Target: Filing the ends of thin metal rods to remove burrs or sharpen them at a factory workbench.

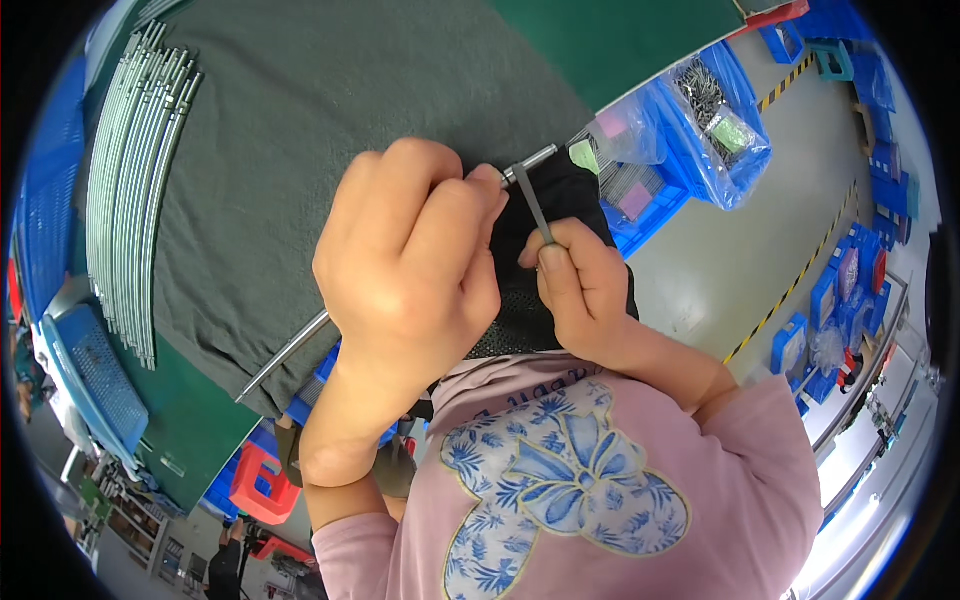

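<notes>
A slim silver metal rod (285,355) runs slantwise through my left hand (410,250), whose fingers are closed round it close to its upper right end. That end, with a narrower stepped section, sticks out past my fingertips. Between thumb and fingers, my right hand (580,285) pinches a thin, flat grey spanner-like tool (535,208). The tool's far end meets the rod just beyond my left fingertips; its exact fit there is too small to make out. The rod's middle is hidden behind my left hand and wrist.
On the left, a bundle of similar rods (140,200) lies on a dark cloth (270,120) over the green table (610,35). Blue bins at right hold small metal parts (702,95) in plastic bags. A blue basket (95,375) and red stool (262,487) are lower left.
</notes>
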The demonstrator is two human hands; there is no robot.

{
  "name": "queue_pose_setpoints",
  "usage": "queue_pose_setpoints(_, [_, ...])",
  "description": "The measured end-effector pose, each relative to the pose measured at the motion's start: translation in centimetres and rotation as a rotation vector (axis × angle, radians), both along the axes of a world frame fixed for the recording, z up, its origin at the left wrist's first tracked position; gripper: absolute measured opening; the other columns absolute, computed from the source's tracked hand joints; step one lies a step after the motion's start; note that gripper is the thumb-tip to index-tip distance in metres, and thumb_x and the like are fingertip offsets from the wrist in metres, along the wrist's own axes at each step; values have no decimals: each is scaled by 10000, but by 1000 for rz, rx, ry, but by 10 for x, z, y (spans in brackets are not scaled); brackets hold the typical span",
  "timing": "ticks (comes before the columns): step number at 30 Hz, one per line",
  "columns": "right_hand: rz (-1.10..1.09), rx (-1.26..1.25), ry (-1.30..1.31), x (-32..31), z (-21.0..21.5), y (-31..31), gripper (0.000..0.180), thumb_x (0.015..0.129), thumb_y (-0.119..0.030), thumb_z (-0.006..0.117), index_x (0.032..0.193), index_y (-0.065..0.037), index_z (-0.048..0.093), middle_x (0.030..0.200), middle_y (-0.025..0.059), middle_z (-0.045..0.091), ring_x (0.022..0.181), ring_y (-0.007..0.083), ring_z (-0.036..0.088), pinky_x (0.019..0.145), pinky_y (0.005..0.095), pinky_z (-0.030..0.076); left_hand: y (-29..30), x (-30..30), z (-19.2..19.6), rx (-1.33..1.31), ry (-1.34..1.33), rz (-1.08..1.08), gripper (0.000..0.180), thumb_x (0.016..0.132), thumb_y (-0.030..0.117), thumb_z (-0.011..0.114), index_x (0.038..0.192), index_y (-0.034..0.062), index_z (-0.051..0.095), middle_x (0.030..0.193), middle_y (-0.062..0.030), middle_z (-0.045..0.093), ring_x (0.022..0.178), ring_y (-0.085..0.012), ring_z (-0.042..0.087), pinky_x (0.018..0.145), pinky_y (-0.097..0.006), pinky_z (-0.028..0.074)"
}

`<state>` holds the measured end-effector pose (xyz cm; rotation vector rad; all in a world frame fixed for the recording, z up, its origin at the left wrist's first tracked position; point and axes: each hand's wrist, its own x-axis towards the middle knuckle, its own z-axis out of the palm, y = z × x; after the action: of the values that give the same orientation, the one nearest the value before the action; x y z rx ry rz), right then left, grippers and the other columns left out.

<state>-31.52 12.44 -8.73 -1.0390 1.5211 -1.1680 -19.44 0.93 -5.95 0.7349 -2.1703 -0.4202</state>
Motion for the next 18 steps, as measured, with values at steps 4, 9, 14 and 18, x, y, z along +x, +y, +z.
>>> queue_pose_setpoints(4, [-36,-5,-105,0,21,-32,100,928,-34,471,913,-16,568,656,77,591,524,137,579,502,248,423,0,2,1,-13,-5,-6,168,604,-41,687,725,37,599,718,-56,516,585,-223,480,478,-322,385])
queue_pose_setpoints(9, [-20,40,-9,0,3,-5,81,921,-46,495,913,-23,572,714,103,617,543,176,603,510,267,441,1,0,2,17,-21,0,163,618,-49,684,723,36,594,711,-58,512,585,-224,482,482,-321,389])
queue_pose_setpoints(14, [-85,-94,22,6,9,-20,83,916,-26,483,908,-21,565,700,96,609,548,186,612,517,266,444,-2,1,2,-4,8,-5,170,607,-40,697,721,39,598,713,-55,520,584,-215,483,480,-317,383])
queue_pose_setpoints(18, [-26,18,7,0,8,-5,87,926,-29,473,915,-17,558,702,96,601,561,159,595,525,263,441,1,1,0,-24,-18,1,185,586,-50,687,726,36,603,705,-53,514,569,-213,469,471,-320,378])
